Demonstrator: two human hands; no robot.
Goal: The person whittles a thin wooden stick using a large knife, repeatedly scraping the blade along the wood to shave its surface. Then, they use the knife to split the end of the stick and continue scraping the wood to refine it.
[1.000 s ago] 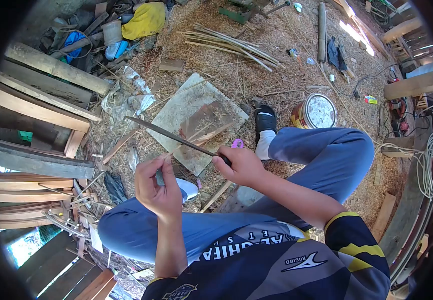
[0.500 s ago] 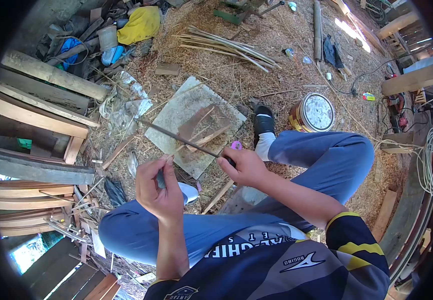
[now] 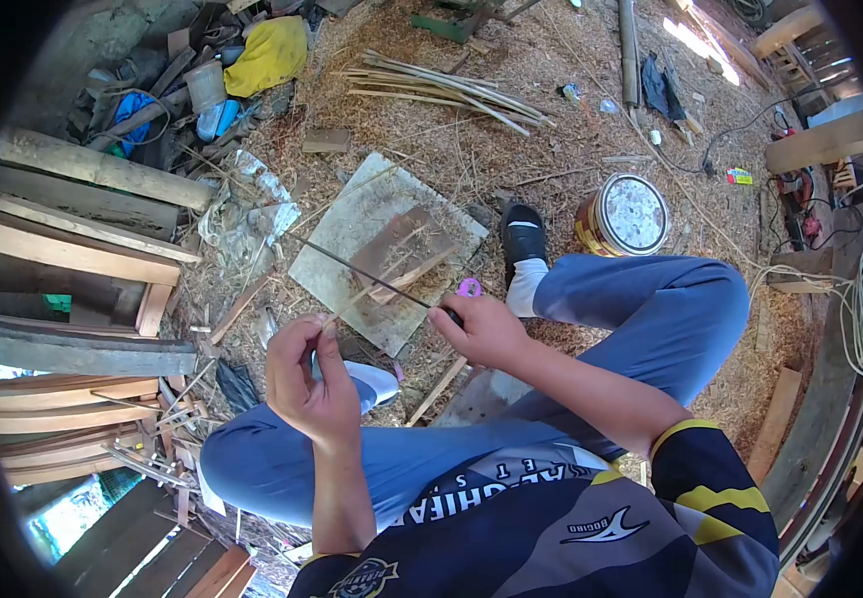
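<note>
My right hand (image 3: 488, 334) is closed around the dark handle of a long, narrow knife (image 3: 361, 271). Its thin blade reaches up and left, above a pale square slab (image 3: 337, 239) on the ground. Between the thumb and fingertips of my left hand (image 3: 307, 374) is a thin wooden strip (image 3: 354, 299), which slants up and right and passes under the blade in this view. A brown board (image 3: 421, 231) with pale wood pieces lies on the slab, beyond both hands.
Shavings cover the ground. A bundle of thin sticks (image 3: 451, 90) lies farther out, and a lidded can (image 3: 635, 214) stands by my foot (image 3: 524, 234). Stacked boards (image 3: 77, 249) line the left side; coiled rope (image 3: 862, 309) hangs at right.
The knife blade has turned and now looks thinner, nearly edge-on. My left hand has shifted slightly left and down with the strip. The right hand keeps its hold.
</note>
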